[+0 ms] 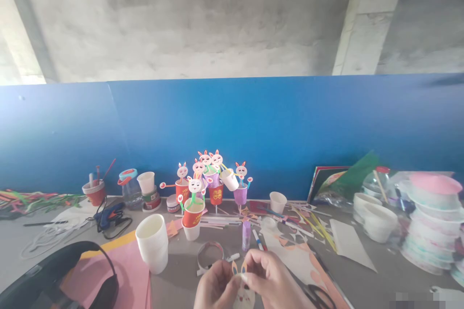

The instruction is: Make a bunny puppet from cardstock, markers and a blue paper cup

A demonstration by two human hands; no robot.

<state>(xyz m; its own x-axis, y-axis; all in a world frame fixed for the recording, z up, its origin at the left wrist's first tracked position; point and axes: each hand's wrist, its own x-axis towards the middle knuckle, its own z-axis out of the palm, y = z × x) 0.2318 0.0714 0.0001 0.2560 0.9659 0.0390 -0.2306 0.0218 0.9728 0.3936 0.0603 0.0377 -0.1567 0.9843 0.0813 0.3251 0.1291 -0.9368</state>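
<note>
1 paper rabbit face [245,298] with 2 ears [234,267], at 6 o'clock of the view, pinched by 2 hands: left hand [217,286], right hand [273,280], thumbs close together. Directions from there: 6 rabbit-faced figures [195,185], 11 o'clock, including 3 red cups [216,195] with gold markings, too small to read surely; 1 purple glue stick [246,236], 12 o'clock, label illegible; 1 tape roll [199,257], 10 o'clock; 1 blue glue gun [108,216], 10 o'clock, farther; 1 pair of black-handled scissors [324,291], 3 o'clock, partly hidden.
</note>
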